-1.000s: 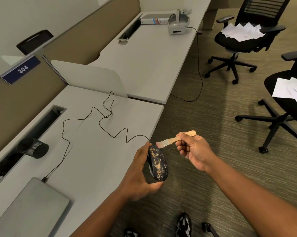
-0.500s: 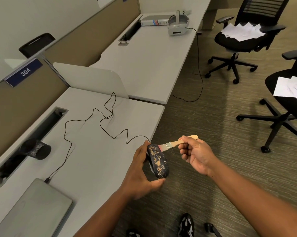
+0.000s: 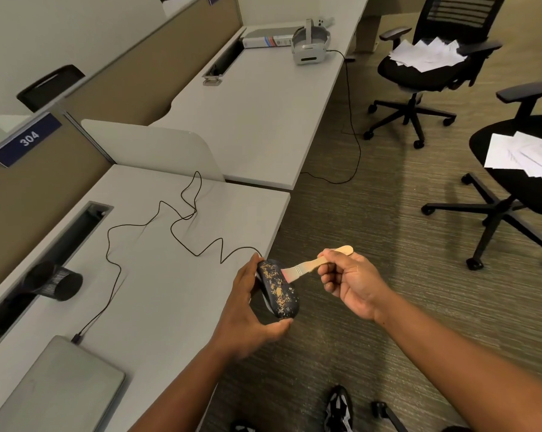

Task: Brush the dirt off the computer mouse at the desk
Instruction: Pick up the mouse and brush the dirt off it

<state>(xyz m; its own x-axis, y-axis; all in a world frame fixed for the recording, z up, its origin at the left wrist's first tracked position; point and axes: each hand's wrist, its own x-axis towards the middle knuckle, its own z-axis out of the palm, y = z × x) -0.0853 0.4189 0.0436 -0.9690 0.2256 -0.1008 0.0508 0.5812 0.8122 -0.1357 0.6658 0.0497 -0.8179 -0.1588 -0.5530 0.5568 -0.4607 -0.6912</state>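
My left hand grips a black computer mouse speckled with tan dirt, holding it tilted just past the front edge of the grey desk, above the carpet. Its thin black cable snakes back over the desktop. My right hand holds a small wooden-handled brush by the handle. The brush's pinkish bristles touch the upper right side of the mouse.
A closed grey laptop lies at the desk's near left, with a black mesh cup by the cable slot. A headset sits on the far desk. Two black office chairs carrying papers stand on the carpet at right.
The brush has swept slightly down the mouse, from its top end onto its upper side. Both hands and the mouse stay in nearly the same place.
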